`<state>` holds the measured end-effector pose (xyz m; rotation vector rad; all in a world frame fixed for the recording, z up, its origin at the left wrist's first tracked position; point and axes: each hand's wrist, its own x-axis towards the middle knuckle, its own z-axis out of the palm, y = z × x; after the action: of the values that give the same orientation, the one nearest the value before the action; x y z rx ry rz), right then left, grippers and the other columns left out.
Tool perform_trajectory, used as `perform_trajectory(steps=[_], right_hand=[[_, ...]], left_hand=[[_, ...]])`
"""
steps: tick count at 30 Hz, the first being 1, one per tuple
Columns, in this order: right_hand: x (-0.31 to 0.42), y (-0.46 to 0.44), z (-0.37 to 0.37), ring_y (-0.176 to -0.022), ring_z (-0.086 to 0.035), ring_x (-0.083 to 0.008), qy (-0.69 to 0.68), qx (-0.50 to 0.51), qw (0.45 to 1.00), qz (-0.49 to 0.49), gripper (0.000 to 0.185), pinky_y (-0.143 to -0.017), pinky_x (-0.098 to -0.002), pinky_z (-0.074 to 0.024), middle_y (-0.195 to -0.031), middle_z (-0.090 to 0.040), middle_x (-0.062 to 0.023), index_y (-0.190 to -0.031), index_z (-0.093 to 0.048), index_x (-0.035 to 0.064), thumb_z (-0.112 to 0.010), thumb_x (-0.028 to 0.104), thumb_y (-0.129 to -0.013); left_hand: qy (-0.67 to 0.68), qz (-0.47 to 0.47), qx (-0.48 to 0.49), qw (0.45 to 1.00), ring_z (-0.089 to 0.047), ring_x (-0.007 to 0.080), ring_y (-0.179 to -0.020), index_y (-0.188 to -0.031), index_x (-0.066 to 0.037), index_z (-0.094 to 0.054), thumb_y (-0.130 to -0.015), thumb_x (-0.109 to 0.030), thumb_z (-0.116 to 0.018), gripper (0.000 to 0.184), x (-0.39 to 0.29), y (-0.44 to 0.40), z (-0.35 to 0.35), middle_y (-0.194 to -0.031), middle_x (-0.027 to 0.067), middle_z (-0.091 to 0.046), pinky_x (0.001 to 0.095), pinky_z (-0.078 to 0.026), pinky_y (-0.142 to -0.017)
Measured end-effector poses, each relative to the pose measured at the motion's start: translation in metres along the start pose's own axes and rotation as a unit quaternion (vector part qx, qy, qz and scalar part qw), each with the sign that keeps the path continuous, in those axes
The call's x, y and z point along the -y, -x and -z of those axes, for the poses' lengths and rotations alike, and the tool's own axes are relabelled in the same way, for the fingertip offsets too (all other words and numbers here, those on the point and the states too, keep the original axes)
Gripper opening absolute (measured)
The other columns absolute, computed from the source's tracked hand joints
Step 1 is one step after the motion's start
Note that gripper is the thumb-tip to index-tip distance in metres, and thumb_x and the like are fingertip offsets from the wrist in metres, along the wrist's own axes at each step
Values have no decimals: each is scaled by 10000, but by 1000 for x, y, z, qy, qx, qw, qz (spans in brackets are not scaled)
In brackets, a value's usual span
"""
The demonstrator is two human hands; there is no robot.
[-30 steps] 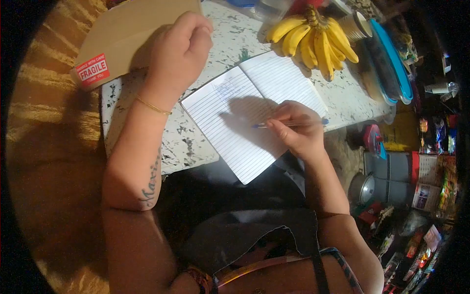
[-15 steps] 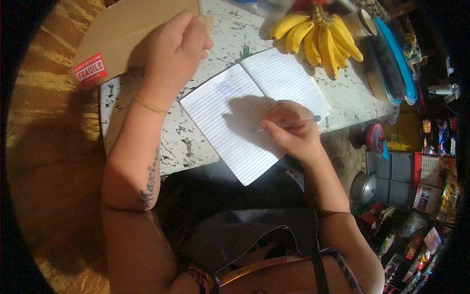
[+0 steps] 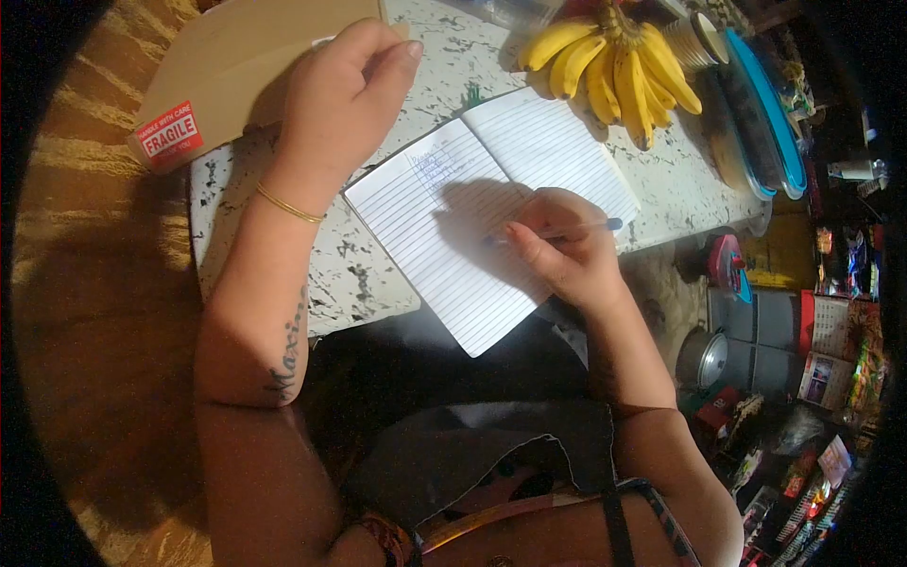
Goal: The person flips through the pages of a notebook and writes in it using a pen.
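An open lined notebook [image 3: 425, 222] lies slanted at the table's near edge, with blue handwriting near the top of its left page. My right hand [image 3: 567, 246] is closed around a clear pen [image 3: 590, 227] with a blue end, above the lower part of the notebook. The pen's tip is over the page; whether it touches is unclear. My left hand [image 3: 350, 90] is closed with its fingers curled, at the edge of a cardboard piece [image 3: 246, 61] that bears a red FRAGILE label [image 3: 170, 135]. Nothing can be made out inside those fingers.
Bananas [image 3: 619, 71] lie on the white speckled table [image 3: 364, 274] beyond the notebook. Stacked paper cups [image 3: 697, 42] and containers with blue lids [image 3: 765, 113] stand at the right. A metal pot [image 3: 710, 361] and assorted packets are lower, off the table.
The notebook and bananas sit slightly differently in view. My left hand has turned a little, fingers still curled. My right hand has shifted slightly, keeping the pen.
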<state>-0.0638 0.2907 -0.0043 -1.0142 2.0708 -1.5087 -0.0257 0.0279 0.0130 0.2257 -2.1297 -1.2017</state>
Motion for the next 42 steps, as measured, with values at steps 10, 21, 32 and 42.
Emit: perform_trajectory(steps=[10,21,32,42], right_hand=[[-1,0,3,-758,-570,-147,-36,8,999,-3,154,-676,-278,-448,-810,-610,-58,-831,-640,-21,-716,106,-874],[-5,0,0,-786,-576,-123,-50,-8,999,-16,138,-715,-268,-460,-836,-624,-43,-868,-634,-4,-704,113,-893],[-4,-1,4,-747,-560,-97,8,-13,1000,-21,132,-664,-247,-439,-808,-615,-18,-856,-629,9,-705,108,-898],[-9,-2,6,-734,-544,-91,32,-21,999,-1,144,-657,-244,-433,-788,-598,-7,-843,-624,17,-700,123,-903]], left_hand=[[-15,-23,15,999,-585,229,-599,-840,-21,-609,-919,-226,-670,228,-1,0,0,-669,106,-626,346,-466,-594],[-26,-22,25,999,-589,215,-597,-856,-22,-613,-918,-216,-670,211,-4,1,1,-672,108,-622,338,-469,-595],[-32,-20,30,999,-601,222,-611,-873,-25,-621,-919,-225,-670,211,-4,2,1,-692,114,-632,344,-477,-605],[-47,-31,31,998,-600,228,-597,-859,-28,-617,-911,-227,-678,215,-3,1,2,-675,113,-624,350,-471,-587]])
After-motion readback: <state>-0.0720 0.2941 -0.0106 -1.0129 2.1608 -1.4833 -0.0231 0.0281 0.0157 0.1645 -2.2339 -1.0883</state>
